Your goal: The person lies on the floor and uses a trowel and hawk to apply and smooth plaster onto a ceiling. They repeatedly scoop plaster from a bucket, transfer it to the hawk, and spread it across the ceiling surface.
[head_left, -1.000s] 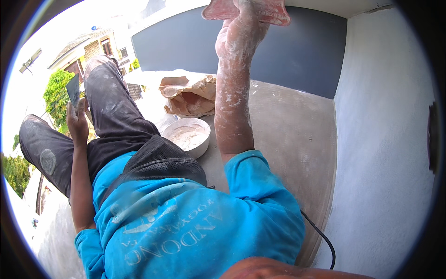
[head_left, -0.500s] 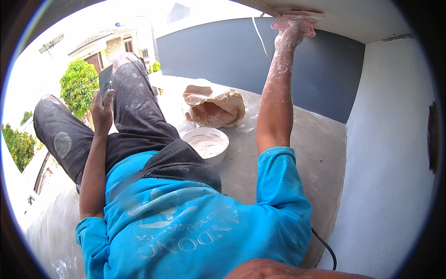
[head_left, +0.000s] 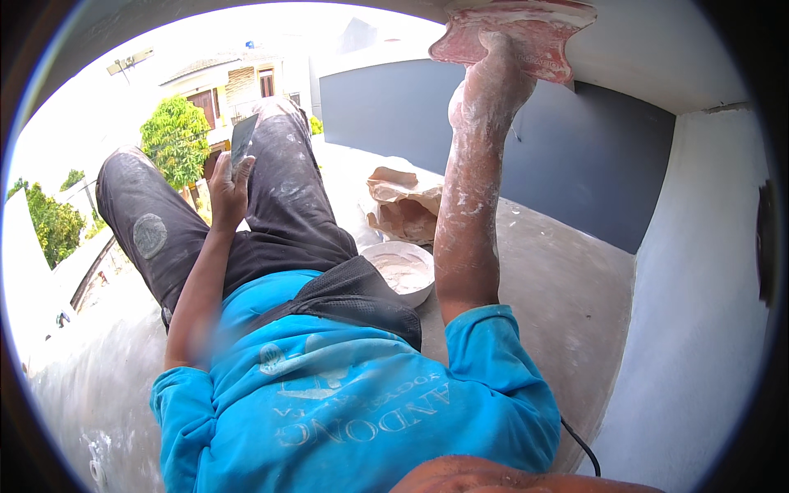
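My right hand [head_left: 496, 86], dusted white, is raised on a stretched arm and grips a wide reddish plastic putty spreader [head_left: 542, 39] with wavy edges. The spreader is up at the pale overhead surface [head_left: 633, 49] and seems to lie against it. In front of my thighs, my left hand [head_left: 229, 189] pinches a flat dark scraper blade [head_left: 243, 140], held upright. A white tub [head_left: 426, 289] of whitish powder or paste stands beside my hip. Behind it a crumpled, open brown paper sack [head_left: 403, 193] is partly covered by my right forearm.
A dark grey panel [head_left: 592, 156] closes off the far side, and a white wall [head_left: 690, 246] rises at my right. Across the grey concrete floor [head_left: 559, 287] a black cable [head_left: 582, 446] runs near my right shoulder. Trees and a house show beyond my knees.
My right hand and the spreader have come nearer to me along the overhead surface, looking larger now. The view has shifted, moving the scene slightly right and down. My left hand keeps the blade.
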Tool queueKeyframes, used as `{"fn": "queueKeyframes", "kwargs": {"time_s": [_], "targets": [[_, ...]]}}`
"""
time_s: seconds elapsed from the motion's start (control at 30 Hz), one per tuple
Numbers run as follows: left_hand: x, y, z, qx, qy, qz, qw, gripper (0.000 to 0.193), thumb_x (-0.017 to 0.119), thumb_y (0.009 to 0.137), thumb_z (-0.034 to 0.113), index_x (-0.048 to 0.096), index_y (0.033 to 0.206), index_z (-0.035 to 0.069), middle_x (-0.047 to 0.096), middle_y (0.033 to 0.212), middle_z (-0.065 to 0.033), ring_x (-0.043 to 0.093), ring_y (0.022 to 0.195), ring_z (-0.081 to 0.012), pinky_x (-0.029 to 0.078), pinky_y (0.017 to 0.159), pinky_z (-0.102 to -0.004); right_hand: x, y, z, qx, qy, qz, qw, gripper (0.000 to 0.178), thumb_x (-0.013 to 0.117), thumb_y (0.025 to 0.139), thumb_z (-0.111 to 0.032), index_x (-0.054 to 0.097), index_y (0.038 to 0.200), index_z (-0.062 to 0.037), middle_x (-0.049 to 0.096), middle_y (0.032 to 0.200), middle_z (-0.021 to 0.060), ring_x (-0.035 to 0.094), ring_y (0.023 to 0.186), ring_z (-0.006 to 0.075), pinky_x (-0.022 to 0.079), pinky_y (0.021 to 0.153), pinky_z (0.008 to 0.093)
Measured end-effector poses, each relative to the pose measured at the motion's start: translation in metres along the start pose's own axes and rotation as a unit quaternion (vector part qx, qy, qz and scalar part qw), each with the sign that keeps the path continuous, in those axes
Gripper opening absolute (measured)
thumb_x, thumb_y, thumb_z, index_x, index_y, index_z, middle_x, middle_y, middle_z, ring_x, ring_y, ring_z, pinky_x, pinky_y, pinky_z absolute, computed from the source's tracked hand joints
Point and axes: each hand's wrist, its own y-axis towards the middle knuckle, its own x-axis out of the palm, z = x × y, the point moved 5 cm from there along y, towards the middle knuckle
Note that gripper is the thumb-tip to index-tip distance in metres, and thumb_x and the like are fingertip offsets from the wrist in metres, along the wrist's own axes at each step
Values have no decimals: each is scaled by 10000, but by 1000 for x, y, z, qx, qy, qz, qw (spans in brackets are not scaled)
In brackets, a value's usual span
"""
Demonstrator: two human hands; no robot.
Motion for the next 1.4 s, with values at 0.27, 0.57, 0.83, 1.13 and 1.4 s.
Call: {"fn": "queueKeyframes", "kwargs": {"time_s": [0.27, 0.57, 0.83, 1.13, 1.4], "targets": [[-2, -1, -10, -18, 8, 5, 1000, 251, 639, 910, 199, 587, 1003, -28, 607, 951, -176, 600, 850, -332, 462, 747, -373, 46, -45, -3, 24, -49, -15, 998, 455, 568, 757, -44, 480, 1195, 46, 548, 1065, 143, 551, 1018, 254, 410, 992, 432], [-2, 0, 2, -13, -7, 16, 1000, 267, 642, 908, 217, 587, 995, -30, 608, 940, -174, 601, 839, -326, 462, 744, -373, 81, -90, 8, 56, 47, -89, 993, 437, 559, 741, -28, 500, 1170, 31, 559, 1051, 140, 567, 1017, 266, 442, 974, 456], [-13, -9, -34, -16, 41, -17, 999, 371, 608, 929, 314, 587, 1104, -13, 633, 1014, -151, 599, 881, -263, 462, 785, -344, 114, -136, 24, 119, 166, -175, 963, 424, 551, 727, -14, 518, 1148, 18, 568, 1039, 137, 582, 1016, 276, 471, 958, 478], [-5, 4, -8, -29, 133, 12, 991, 308, 547, 973, 278, 580, 1066, -14, 614, 892, -84, 560, 816, -149, 457, 745, -302, 87, -159, 18, 151, 234, -154, 948, 413, 542, 710, 2, 539, 1123, 3, 580, 1025, 134, 598, 1015, 288, 503, 939, 502], [-10, 19, 42, -159, -291, -72, 941, 426, 393, 1029, 349, 593, 925, -12, 504, 685, 6, 415, 561, -65, 373, 516, -229, -25, -98, 55, -44, 55, -48, 996, 218, 575, 738, 34, 605, 951, 0, 620, 923, 110, 608, 885, 216, 506, 813, 351]]}}
